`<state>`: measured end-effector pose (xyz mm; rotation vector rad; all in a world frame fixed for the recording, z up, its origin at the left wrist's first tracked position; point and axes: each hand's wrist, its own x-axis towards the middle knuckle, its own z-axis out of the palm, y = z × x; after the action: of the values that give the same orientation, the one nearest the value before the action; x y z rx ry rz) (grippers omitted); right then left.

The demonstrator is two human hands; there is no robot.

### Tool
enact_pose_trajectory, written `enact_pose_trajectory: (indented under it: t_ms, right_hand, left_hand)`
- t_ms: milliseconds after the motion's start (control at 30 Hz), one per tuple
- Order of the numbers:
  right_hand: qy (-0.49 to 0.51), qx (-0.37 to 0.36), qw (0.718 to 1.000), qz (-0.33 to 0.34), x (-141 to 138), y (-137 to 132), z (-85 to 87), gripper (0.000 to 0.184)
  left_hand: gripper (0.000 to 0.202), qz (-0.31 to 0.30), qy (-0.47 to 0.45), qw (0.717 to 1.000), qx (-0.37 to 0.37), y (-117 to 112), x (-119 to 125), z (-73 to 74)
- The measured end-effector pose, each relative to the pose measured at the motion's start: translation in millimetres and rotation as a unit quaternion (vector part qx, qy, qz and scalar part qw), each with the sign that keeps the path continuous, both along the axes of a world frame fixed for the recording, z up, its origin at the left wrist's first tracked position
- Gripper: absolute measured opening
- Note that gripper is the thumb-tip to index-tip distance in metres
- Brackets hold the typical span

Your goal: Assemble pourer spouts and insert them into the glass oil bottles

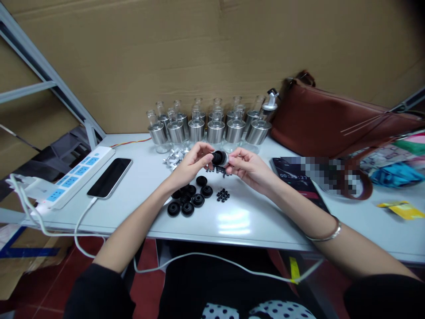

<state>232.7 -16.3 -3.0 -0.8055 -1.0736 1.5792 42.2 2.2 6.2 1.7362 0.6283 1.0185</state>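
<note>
Over the middle of the table, my left hand [196,160] pinches a black ribbed stopper [217,157]. My right hand [248,167] closes its fingertips on a round silver-rimmed cap [225,159] at the stopper's right end; the two parts touch. Whether they are joined I cannot tell. Below my hands lie several loose black stoppers [198,200] and a cluster of tiny black caps [223,195]. Small black pieces [219,169] show partly beneath my fingers. Silver-white pourer spouts [173,158] are heaped beyond my left hand.
Several glass bottles with steel sleeves [216,131] stand in rows at the back; one has a pourer [270,101]. A brown bag [332,115] leans at right by a dark phone [285,168]. At left are a power strip [75,177] and a charging phone [111,178].
</note>
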Motion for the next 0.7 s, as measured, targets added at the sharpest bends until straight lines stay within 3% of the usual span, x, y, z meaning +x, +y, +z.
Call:
enact_pose_trajectory:
  t_ms: [300,700]
  right_hand:
    - [-0.002,-0.011,1.0,0.012,1.2,0.3,0.6,0.032]
    - [-0.006,-0.043,0.999,0.006,1.9,-0.4,0.8,0.035]
  left_hand:
    - [0.048,-0.059,0.01,0.994,-0.093,-0.7,-1.1,-4.1]
    - [0.042,-0.087,0.061,0.994,-0.031,-1.6,-4.8,3.4]
